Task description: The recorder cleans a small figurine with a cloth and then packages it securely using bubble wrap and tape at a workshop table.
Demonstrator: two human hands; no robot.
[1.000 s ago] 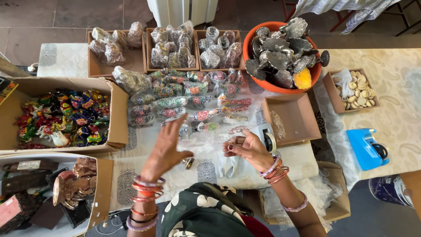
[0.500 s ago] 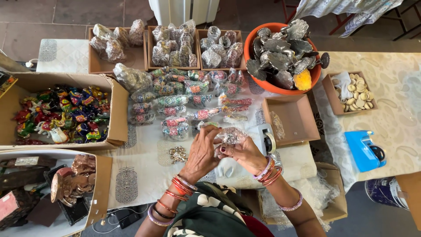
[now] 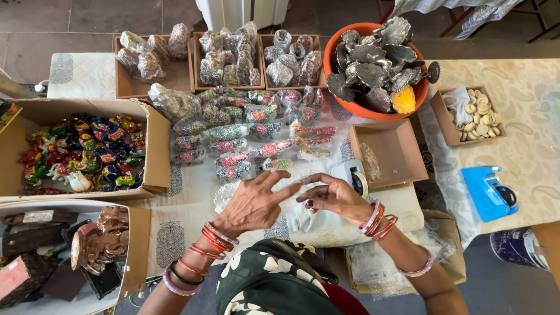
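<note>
**Two hands meeting over a table of wrapped ornaments**

A table covered with a pale printed cloth (image 3: pixel 186 213) is seen from above; behind it a grey tiled floor (image 3: pixel 87 17) is visible. The cloth is crowded with small figures wrapped in clear plastic (image 3: pixel 245 134), laid in rows.

Compared with half a second ago, the left hand (image 3: pixel 254 204) has been opened wider, with the fingers now spread and the palm turned down. The small clear plastic packet (image 3: pixel 306 179) that was held up between both hands is now hardly seen; only a transparent edge is noticed at the fingertips, where the right hand (image 3: pixel 332 198) is pinching it loosely. Whether the left hand is also gripping it cannot be told. The packet is kept just above the cloth, beside a tape dispenser (image 3: pixel 353 175).

A large cardboard box (image 3: pixel 153 146) on the left is filled with brightly painted figurines. Three shallow brown trays (image 3: pixel 192 70) at the back are loaded with wrapped pieces. An orange round bowl (image 3: pixel 373 111) is heaped with silver metal leaves. A small empty-looking brown tray (image 3: pixel 391 151) is placed below it, and another tray (image 3: pixel 443 119) with cream discs is standing to the right.
</note>
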